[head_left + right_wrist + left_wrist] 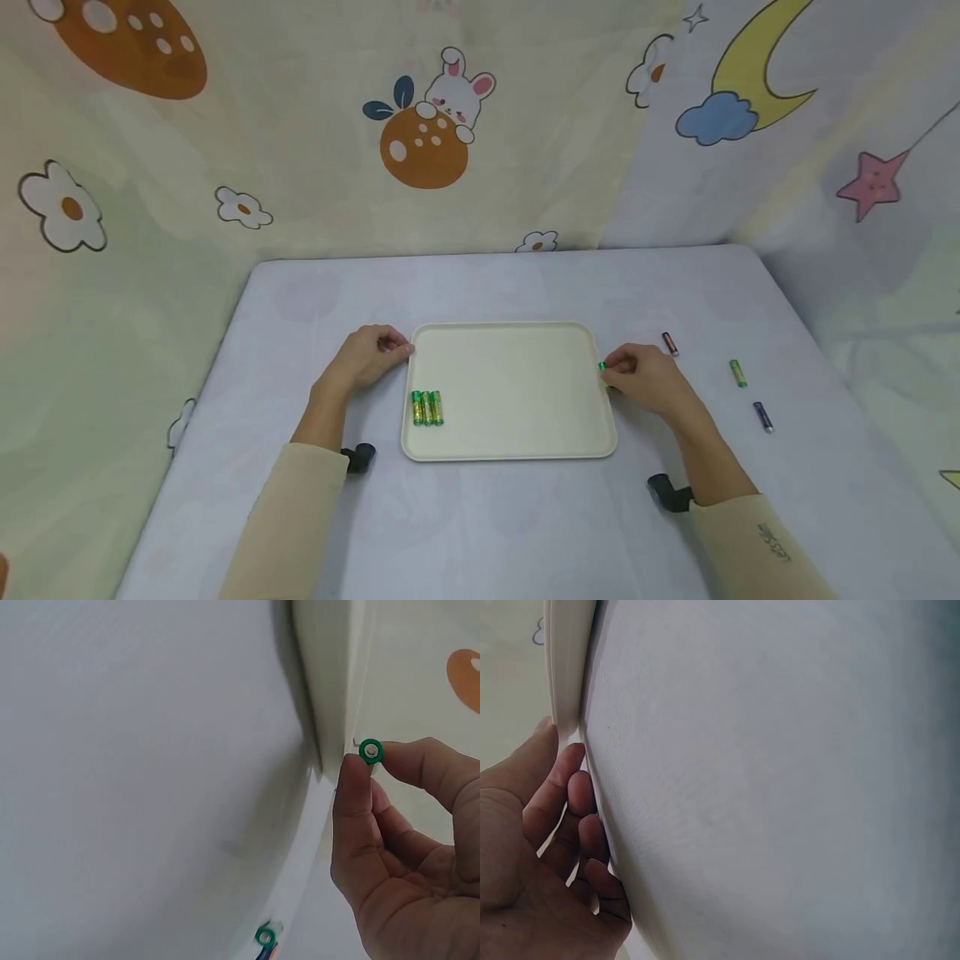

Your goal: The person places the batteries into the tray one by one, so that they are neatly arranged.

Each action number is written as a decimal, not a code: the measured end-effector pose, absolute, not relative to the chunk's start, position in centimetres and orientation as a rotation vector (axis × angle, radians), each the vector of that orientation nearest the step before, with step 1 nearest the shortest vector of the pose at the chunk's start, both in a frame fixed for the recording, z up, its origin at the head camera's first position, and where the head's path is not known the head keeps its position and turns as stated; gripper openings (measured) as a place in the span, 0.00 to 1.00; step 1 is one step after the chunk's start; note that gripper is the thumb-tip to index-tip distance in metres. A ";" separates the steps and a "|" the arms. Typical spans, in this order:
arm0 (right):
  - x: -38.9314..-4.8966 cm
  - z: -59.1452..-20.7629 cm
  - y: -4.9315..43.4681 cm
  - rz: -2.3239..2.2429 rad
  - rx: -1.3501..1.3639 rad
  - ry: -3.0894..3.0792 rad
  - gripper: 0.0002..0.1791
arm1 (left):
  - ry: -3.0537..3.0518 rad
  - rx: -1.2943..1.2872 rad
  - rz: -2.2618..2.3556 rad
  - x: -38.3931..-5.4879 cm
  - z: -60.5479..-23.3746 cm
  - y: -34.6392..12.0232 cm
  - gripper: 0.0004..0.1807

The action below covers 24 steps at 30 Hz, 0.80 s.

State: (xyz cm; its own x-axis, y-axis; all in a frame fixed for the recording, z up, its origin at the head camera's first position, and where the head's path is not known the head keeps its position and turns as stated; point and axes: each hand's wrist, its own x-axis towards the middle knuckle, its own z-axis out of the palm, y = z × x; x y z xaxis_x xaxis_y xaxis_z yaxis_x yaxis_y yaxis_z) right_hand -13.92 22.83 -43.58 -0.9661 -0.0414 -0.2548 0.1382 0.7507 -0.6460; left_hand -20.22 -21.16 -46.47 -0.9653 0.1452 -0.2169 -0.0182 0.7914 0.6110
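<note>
A cream tray (517, 392) lies on the table, and three green batteries (427, 408) stand in a tight row near its left side. At the tray's left rim is my left hand (371, 357), pinching the edge with the thumb at the rim and the index finger just under it; the left wrist view shows the same rim (566, 667). My right hand (647, 377) pinches a green battery (371, 751) between thumb and index finger, close to the tray's right rim. Its end faces the right wrist camera.
Right of the tray, a dark battery with a copper-coloured part (670, 343), a green battery (738, 373) and a dark blue battery (762, 417) lie apart on the white-covered table (510, 525). A patterned curtain (315, 125) hangs behind the table.
</note>
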 end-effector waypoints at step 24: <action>-14.9 -43.9 14.4 -1.313 -0.098 2.460 0.12 | 2.737 0.124 0.947 -20.4 -46.7 -21.4 0.16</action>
